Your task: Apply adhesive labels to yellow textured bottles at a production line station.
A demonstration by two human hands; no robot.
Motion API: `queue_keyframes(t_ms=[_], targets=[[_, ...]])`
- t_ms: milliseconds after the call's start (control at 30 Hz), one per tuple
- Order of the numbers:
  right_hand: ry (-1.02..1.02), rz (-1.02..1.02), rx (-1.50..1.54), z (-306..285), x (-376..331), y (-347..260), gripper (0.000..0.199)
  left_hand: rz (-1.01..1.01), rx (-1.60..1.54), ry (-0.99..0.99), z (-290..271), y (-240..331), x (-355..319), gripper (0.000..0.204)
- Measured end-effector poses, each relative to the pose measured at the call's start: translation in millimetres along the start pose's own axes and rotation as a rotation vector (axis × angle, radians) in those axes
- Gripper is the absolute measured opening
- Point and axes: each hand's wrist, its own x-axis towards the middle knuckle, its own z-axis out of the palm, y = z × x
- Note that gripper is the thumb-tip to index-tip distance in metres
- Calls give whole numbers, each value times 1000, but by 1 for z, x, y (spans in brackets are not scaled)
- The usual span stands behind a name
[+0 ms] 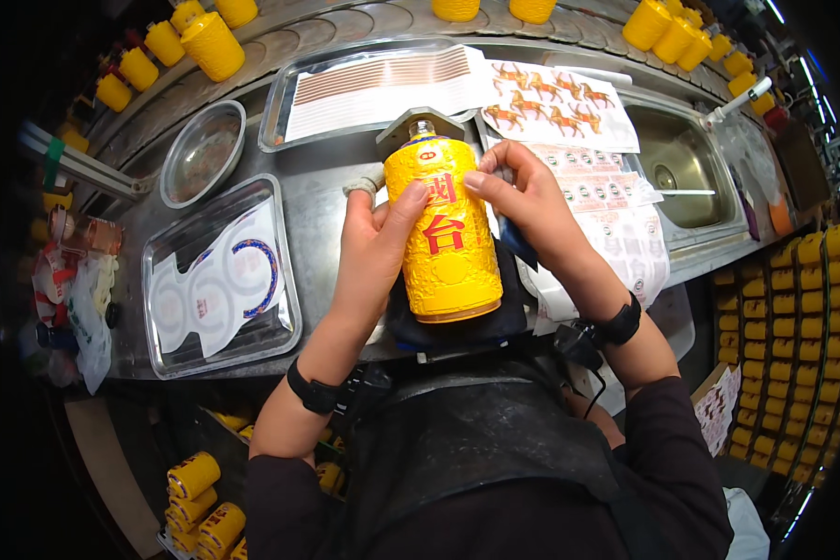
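A yellow embossed bottle (450, 271) with large red characters leans back at the middle of the bench, its clear neck pointing away from me. Beneath it is a dark cloth pad (401, 322), and a metal plate (457, 129) stands behind its neck. My left hand (375, 241) is closed round the bottle's left side, thumb on the upper red character; a greyish wrap shows by its fingertips. From the right, my right hand (532, 201) presses its thumb to the bottle's edge, with the index finger bent close to it. The other right fingers are partly hidden.
Left of me lie a metal tray (289, 322) with decal sheets and a metal bowl (238, 149). Farther back, another tray (273, 131) holds striped sheets. Horse decals (607, 131) and printed sheets (639, 245) lie on the right, beside a sink (705, 201). Yellow bottles (213, 47) line the conveyor.
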Motion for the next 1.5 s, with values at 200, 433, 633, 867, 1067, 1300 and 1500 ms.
queue_keyframes(t_ms=[200, 433, 633, 867, 1067, 1300, 1500], targets=[[-20, 195, 208, -4, -31, -1, 27, 46, 65, -14, -2, -3, -15, 59], [-39, 166, 173, -2, -33, 2, 37, -18, 13, -57, -2, -5, -16, 61], [-44, 126, 114, -3, -42, 2, 46, -6, 16, -38, -3, -7, -16, 61], [-48, 124, 91, -2, -41, 1, 49, -10, 0, -52, -5, -7, -15, 64], [218, 397, 482, -43, -23, 18, 18, 6, -11, -151, -11, -2, -25, 72], [98, 60, 168, -11, -23, -44, 38, 27, 83, -146, -19, -7, -32, 78], [-157, -549, -467, 17, -3, -67, 25, 16, 21, -160, -14, -7, -31, 76]])
